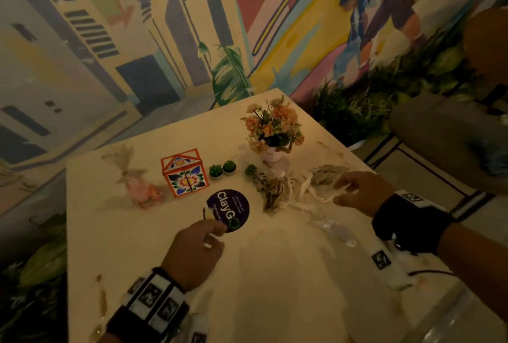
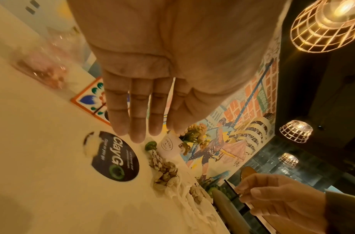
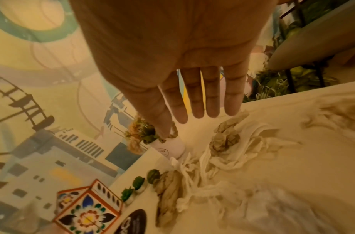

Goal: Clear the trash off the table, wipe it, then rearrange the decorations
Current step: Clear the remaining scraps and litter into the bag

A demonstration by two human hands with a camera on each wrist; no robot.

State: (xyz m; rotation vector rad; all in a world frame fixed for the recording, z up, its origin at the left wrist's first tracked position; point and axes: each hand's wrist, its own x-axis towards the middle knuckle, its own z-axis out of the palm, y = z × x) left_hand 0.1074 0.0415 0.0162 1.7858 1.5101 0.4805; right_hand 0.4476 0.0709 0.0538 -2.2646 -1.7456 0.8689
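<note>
Crumpled, stained tissues (image 1: 297,191) (image 3: 228,152) lie in a heap right of centre on the pale table (image 1: 275,287). My right hand (image 1: 342,191) (image 3: 192,117) hovers over their right side, fingers straight and holding nothing. My left hand (image 1: 214,230) (image 2: 144,133) is open too, fingertips at the near edge of a round purple ClayGo sticker (image 1: 228,208) (image 2: 116,158), with a small white scrap (image 2: 92,145) beside it. Decorations stand behind: a flower pot (image 1: 275,133), a tile-patterned box (image 1: 184,175), small green succulents (image 1: 215,171) and a pink wrapped posy (image 1: 137,183).
A clear plastic wrapper (image 1: 335,230) lies near the right front of the table. Brown stains (image 1: 101,298) mark the left front edge. A grey chair (image 1: 445,133) and green plants (image 1: 351,111) stand to the right, and a painted wall is close behind.
</note>
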